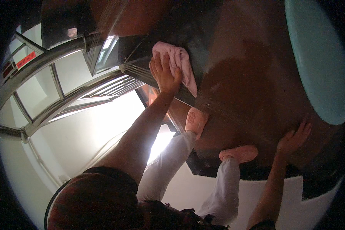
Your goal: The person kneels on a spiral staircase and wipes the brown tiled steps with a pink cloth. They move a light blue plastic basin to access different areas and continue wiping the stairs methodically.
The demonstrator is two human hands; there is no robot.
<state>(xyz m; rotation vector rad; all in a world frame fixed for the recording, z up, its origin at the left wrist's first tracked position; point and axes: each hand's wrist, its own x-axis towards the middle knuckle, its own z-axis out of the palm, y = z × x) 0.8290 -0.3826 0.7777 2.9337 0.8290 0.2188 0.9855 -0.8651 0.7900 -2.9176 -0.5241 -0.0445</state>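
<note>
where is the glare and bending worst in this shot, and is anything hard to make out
Head view: glare is worst on the white patch by the railing, which bows most; head view, too: the brown surface is dim, the left hand and cloth fairly clear, the right hand murkier.

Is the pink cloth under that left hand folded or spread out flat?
Not spread flat: the pink cloth looks bunched, with ridges and creases beside the left hand. Whether it is neatly folded, I cannot tell.

Covered, cropped, dim
Under left fingers [157,61], part of cloth [183,62]; cut off above, teal panel [322,65]; touch of right fingers [301,130], too dim to tell.
</note>
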